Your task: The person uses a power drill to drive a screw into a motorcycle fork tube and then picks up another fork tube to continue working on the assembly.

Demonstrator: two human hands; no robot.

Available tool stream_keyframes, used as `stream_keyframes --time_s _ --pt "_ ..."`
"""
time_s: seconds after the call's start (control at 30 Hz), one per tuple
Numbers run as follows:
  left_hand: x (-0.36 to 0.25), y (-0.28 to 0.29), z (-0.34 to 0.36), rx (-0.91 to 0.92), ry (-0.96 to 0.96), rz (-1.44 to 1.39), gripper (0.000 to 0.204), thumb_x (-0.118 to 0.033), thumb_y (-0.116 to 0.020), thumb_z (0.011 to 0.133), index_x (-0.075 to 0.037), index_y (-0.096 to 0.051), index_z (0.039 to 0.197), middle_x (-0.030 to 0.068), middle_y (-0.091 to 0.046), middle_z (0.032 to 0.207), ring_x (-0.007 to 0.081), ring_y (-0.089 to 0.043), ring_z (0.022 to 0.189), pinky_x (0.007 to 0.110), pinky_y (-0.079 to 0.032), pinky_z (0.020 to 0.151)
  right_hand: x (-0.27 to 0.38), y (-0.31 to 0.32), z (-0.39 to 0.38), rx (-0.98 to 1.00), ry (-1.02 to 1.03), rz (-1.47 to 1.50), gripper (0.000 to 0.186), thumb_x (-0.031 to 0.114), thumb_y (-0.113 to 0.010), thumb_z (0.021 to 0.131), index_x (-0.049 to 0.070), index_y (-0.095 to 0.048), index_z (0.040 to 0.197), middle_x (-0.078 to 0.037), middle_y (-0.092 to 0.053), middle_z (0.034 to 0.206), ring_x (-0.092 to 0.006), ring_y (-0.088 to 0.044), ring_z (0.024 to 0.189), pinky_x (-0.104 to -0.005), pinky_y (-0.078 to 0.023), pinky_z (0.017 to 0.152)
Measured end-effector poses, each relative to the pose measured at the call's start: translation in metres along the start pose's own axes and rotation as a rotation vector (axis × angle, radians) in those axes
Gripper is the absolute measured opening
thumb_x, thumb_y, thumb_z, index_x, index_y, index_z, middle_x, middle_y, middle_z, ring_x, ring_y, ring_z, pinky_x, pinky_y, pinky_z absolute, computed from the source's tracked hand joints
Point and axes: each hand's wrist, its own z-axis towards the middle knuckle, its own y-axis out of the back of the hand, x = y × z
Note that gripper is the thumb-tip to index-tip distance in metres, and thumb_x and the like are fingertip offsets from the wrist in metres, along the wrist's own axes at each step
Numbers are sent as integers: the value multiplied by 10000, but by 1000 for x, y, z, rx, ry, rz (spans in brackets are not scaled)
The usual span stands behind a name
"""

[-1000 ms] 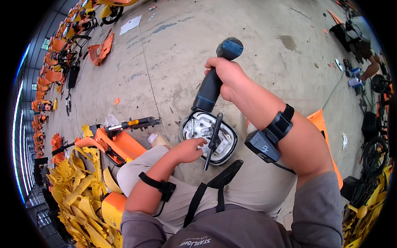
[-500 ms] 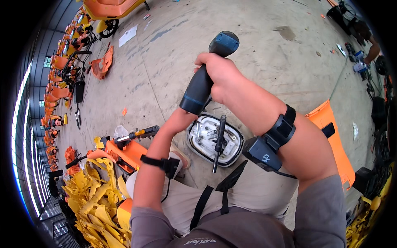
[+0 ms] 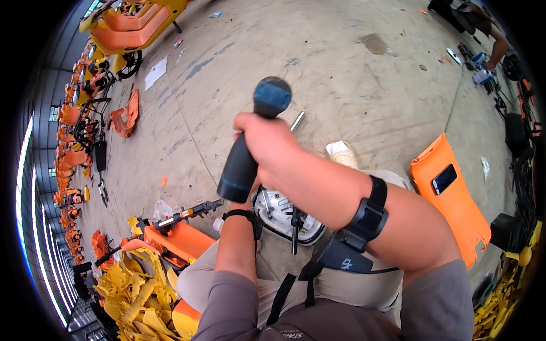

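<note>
My right hand (image 3: pixel 263 139) is wrapped round the grip of a black-and-blue cordless power driver (image 3: pixel 238 170). Its rounded blue-and-black end (image 3: pixel 273 95) sticks out beyond the fist, and its working tip is out of sight. My left hand is hidden behind the tool; only its wrist and forearm (image 3: pixel 236 244) show, so its fingers cannot be read. Below the tool, between my legs, lies an oval white shell (image 3: pixel 272 207) with a dark rim and small metal parts in it. A dark bar (image 3: pixel 295 230) lies across the shell. Past my right hand juts a silver tube (image 3: pixel 298 120).
Left of my leg are an orange scooter part (image 3: pixel 185 241) with a handlebar (image 3: pixel 190 215) and a heap of yellow plastic pieces (image 3: pixel 136 290). An orange panel (image 3: pixel 455 199) bearing a phone (image 3: pixel 445 179) lies right. Another person's arm (image 3: pixel 499 48) reaches among parts at upper right.
My right hand and the power driver have moved left and nearer to me. My left hand has gone out of sight behind the tool. The silver tube now shows; the whole view has shifted.
</note>
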Motion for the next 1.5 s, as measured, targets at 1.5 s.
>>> stream_keyframes --time_s 1.5 --pt "-65 -59 2 586 344 -676 240 -118 -622 752 28 -617 942 104 -643 802 164 -601 683 293 -485 574 -61 -3 -4 227 85 -487 262 201 -653 798 -21 -641 938 -153 -676 844 -270 -660 809 -373 -494 724"
